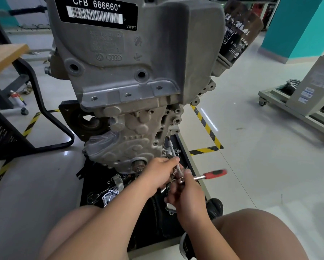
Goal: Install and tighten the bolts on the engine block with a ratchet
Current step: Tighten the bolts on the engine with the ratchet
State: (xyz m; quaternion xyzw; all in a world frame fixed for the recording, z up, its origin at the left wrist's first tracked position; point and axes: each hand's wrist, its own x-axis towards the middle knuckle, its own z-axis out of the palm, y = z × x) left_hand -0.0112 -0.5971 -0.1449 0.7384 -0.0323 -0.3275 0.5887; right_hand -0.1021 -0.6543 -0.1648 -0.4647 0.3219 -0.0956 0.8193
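Our knees (260,233) framed the bottom of the view, and just beyond them both hands met over the black tray (91,171) of loose parts. Our right hand (190,196) was curled round the head end of the ratchet (204,176), whose red handle stuck out to the right, blurred. Our left hand (160,174) pinched the extension bar (173,158) near its lower end, fingers closed on the shaft. From that grip the bar's long axis ran up and slightly left, away from us, to the lower right edge of the engine block (131,76). The bolt it presumably met there was too small for us to make out. We judged that tightening would mean swinging the handle across that axis, while the left hand, nearer the block, kept the bar in line.
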